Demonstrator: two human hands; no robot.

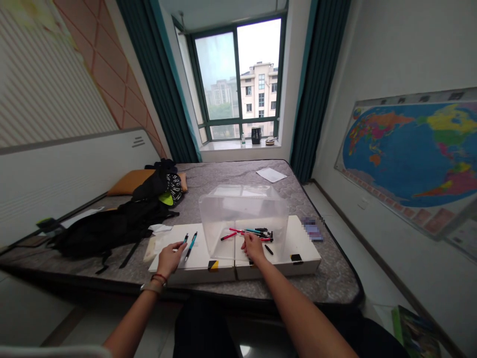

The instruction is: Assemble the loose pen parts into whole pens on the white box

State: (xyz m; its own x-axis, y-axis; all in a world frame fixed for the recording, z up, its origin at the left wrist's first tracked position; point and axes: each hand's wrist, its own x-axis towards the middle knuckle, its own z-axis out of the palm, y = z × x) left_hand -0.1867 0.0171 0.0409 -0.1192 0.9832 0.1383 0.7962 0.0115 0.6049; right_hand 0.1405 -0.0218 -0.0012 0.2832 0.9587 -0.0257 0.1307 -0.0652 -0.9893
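Note:
My left hand (171,257) pinches a blue pen (185,238) above the left part of a white board (219,271). Just right of those fingers, a blue and black pen (191,246) lies on the white surface. A clear plastic box (244,209) rests on its side, its opening facing me. My right hand (254,247) reaches into that opening with fingers curled; whether anything is between them is hidden. Around it lie several pens, among them a pink one (228,236), a teal one (253,231) and a short black one (269,249).
The white surface sits on a grey mattress (335,278). To the left are a black backpack (112,231) and an orange cushion (130,182). A paper sheet (271,174) lies beyond the box. Crumpled white tissue (160,228) is near the board's left edge.

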